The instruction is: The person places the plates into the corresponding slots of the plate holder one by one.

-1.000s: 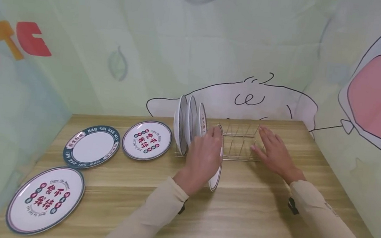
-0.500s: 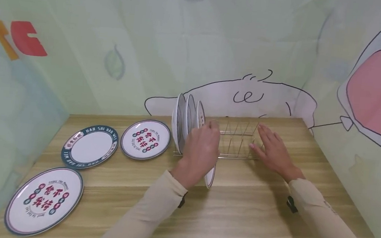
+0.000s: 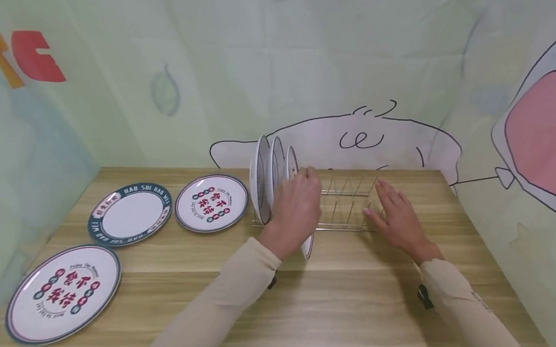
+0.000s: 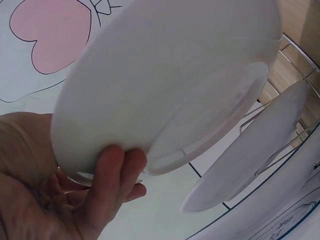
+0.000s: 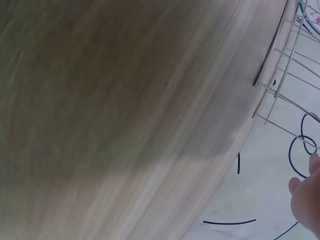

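Note:
My left hand (image 3: 295, 212) grips the rim of a white plate (image 4: 165, 65), held on edge over the wire dish rack (image 3: 340, 230). From the head view the hand covers most of this plate, leaving its lower edge showing below the fingers. In the left wrist view, fingers curl over the plate's near rim, and another plate (image 4: 250, 145) stands beside it in the rack. Three plates (image 3: 254, 185) stand upright at the rack's left end. My right hand (image 3: 402, 220) rests at the right end of the rack with its fingers fairly straight.
Three plates lie flat on the wooden table (image 3: 344, 316) at the left: a large one with red lettering (image 3: 64, 295), a blue-rimmed one (image 3: 131, 214) and a smaller lettered one (image 3: 211, 203). A printed cloth wall (image 3: 194, 46) rises behind the table.
My left hand has moved the held plate slightly away from me, toward the rack and its upright plates; its lower edge sits farther back. The right hand stays at the rack's end.

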`<action>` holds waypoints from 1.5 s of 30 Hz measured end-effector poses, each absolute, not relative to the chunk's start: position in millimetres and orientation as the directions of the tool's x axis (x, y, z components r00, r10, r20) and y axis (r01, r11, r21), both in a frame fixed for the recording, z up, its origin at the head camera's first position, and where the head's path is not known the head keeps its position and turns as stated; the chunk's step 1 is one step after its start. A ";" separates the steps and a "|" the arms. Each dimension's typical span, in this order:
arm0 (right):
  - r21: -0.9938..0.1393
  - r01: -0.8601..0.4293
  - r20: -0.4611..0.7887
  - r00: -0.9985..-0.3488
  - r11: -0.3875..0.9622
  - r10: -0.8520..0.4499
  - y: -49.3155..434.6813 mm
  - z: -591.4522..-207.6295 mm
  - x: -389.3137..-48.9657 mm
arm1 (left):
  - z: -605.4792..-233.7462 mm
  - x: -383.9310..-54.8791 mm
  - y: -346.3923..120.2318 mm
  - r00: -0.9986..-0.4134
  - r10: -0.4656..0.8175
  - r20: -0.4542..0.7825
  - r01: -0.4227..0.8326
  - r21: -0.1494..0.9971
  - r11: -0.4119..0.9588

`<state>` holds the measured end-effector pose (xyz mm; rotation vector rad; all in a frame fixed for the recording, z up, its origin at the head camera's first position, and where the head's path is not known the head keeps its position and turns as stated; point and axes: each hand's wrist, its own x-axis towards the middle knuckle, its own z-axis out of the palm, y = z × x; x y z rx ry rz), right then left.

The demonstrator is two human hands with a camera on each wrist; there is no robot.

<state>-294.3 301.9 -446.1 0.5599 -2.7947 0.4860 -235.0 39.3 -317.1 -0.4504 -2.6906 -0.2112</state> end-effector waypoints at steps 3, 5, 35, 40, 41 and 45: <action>-0.272 -0.411 0.310 -0.894 0.870 -0.325 302.1 -444.4 -295.2 | -317.7 -241.9 44.0 -0.869 0.271 0.415 0.328 0.072 0.942; -0.274 -0.411 0.304 -0.895 0.869 -0.328 301.5 -443.3 -295.4 | -318.2 -245.8 46.9 -0.870 0.264 0.417 0.318 0.066 0.946; -0.298 -0.411 0.324 -0.893 0.861 -0.314 298.8 -450.3 -292.6 | -341.8 -292.5 58.9 -0.905 0.213 0.367 0.248 0.049 0.967; -0.303 -0.407 0.323 -0.894 0.862 -0.309 297.3 -450.3 -292.2 | -344.9 -297.8 58.7 -0.919 0.195 0.343 0.228 0.058 0.972; -0.301 -0.408 0.326 -0.893 0.862 -0.309 297.4 -450.2 -292.4 | -345.4 -298.8 58.5 -0.921 0.190 0.340 0.223 0.061 0.973; -0.291 -0.423 0.345 -0.883 0.858 -0.318 300.4 -449.3 -292.9 | -346.7 -300.9 57.9 -0.926 0.187 0.327 0.229 0.094 0.969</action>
